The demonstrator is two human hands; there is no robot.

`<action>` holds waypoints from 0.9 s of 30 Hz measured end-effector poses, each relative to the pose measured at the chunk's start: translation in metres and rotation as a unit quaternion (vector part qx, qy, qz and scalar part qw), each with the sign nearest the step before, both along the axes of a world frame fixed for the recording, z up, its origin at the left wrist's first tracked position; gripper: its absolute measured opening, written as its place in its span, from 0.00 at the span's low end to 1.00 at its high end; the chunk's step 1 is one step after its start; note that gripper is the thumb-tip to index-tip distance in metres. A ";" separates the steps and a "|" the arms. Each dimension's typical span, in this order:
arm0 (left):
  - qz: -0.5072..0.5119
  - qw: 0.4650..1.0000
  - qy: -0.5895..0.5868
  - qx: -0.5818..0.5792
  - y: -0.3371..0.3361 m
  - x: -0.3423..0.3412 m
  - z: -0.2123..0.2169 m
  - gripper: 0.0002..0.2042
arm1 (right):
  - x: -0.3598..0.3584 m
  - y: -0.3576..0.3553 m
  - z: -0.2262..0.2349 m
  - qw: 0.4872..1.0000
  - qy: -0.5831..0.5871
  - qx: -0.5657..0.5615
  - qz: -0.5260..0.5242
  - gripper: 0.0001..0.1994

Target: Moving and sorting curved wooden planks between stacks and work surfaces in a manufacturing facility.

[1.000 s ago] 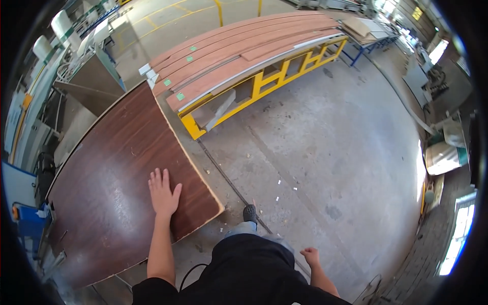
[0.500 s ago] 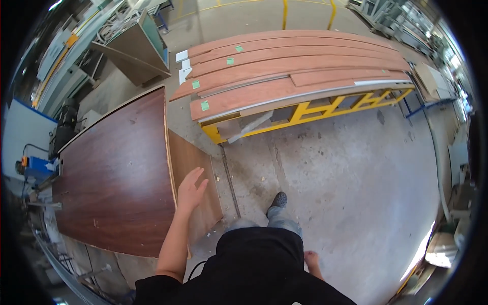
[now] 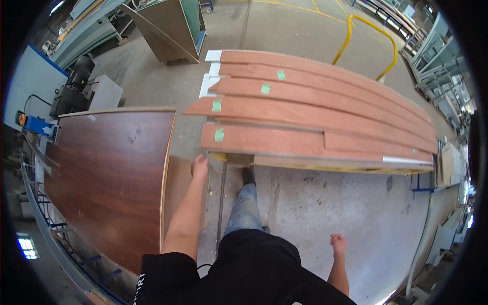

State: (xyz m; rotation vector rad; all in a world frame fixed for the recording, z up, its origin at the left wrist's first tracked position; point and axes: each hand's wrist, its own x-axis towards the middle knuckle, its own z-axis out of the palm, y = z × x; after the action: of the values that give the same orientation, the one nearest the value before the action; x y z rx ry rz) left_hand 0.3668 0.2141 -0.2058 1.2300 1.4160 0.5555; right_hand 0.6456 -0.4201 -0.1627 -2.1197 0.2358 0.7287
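Note:
My left hand (image 3: 199, 166) reaches forward, its fingers curled in with nothing visible in them. It hangs beside the near left corner of a stack of reddish-brown wooden boards (image 3: 269, 137), and I see no clear contact. The long boards lie side by side on a cart with a yellow frame (image 3: 218, 156), and several carry small green stickers (image 3: 219, 134). To the left of that hand is a dark brown, glossy panel (image 3: 112, 173) with a pale edge. My right hand (image 3: 338, 244) is loosely closed over the floor at my right side, holding nothing I can see.
A grey concrete floor (image 3: 325, 213) spreads to the right of my legs. Beyond the boards stands a bent yellow rail (image 3: 396, 48). A brown bin (image 3: 168, 33) is at the far left, near a black motor (image 3: 76, 81). Racks (image 3: 432, 56) line the right side.
I have stepped forward, bringing the board stack closer. My left hand has gone from spread fingers over the panel side to curled near the boards' corner. My right hand has swung forward.

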 end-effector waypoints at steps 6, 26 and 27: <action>0.054 0.909 0.395 0.122 0.097 0.032 -0.058 0.30 | 0.024 0.098 0.025 0.987 0.119 -0.090 0.057 0.08; -0.191 0.837 0.507 0.071 0.275 0.177 0.035 0.35 | 0.118 0.220 0.076 0.981 0.151 -0.118 -0.005 0.09; -0.184 0.849 0.491 0.063 0.276 0.173 0.036 0.35 | 0.117 0.221 0.076 0.981 0.150 -0.118 -0.011 0.09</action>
State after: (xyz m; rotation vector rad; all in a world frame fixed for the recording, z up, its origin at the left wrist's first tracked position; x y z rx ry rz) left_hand 0.5397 0.4899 -0.1698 1.9801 1.8924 -0.3412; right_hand 0.7628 -0.1991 -0.0868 -2.2180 0.5306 1.0528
